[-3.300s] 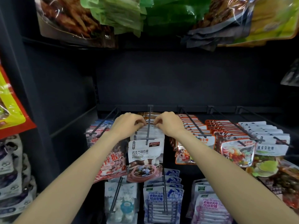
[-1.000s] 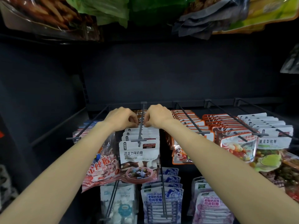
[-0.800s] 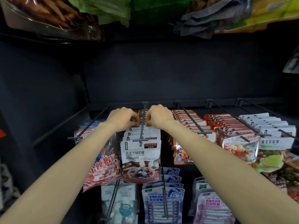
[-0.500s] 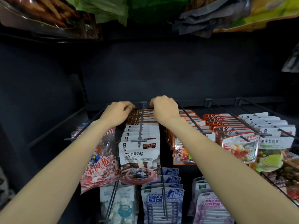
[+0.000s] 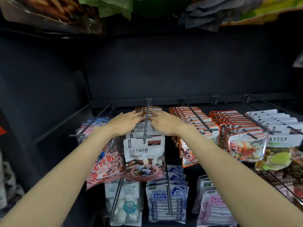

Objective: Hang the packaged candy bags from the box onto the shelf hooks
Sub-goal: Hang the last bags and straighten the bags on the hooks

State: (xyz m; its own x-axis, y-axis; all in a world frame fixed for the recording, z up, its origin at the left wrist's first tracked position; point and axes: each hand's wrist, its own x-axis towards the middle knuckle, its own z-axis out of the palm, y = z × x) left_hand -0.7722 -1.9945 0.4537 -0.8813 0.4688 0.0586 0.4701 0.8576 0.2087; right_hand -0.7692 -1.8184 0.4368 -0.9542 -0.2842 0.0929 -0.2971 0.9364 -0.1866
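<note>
A row of white chocolate milk candy bags (image 5: 144, 151) hangs on the centre shelf hook (image 5: 146, 122), with orange-topped bags (image 5: 148, 109) behind them at the back. My left hand (image 5: 123, 124) lies flat on the bag tops left of the hook, fingers straight and reaching back. My right hand (image 5: 165, 122) lies on the tops right of the hook, fingers extended toward the rod. Neither hand grips a bag. No box is in view.
Neighbouring hooks carry red-and-blue bags (image 5: 105, 159) on the left and orange-edged bags (image 5: 193, 122), fruit candy (image 5: 246, 145) and white bags (image 5: 277, 128) on the right. A lower row holds blue and white bags (image 5: 167, 200). Large snack packs (image 5: 114, 7) hang overhead.
Both hands went from curled, pinching the bag tops near the front of the hook, to flat with straight fingers, and slid back along the row toward the rear.
</note>
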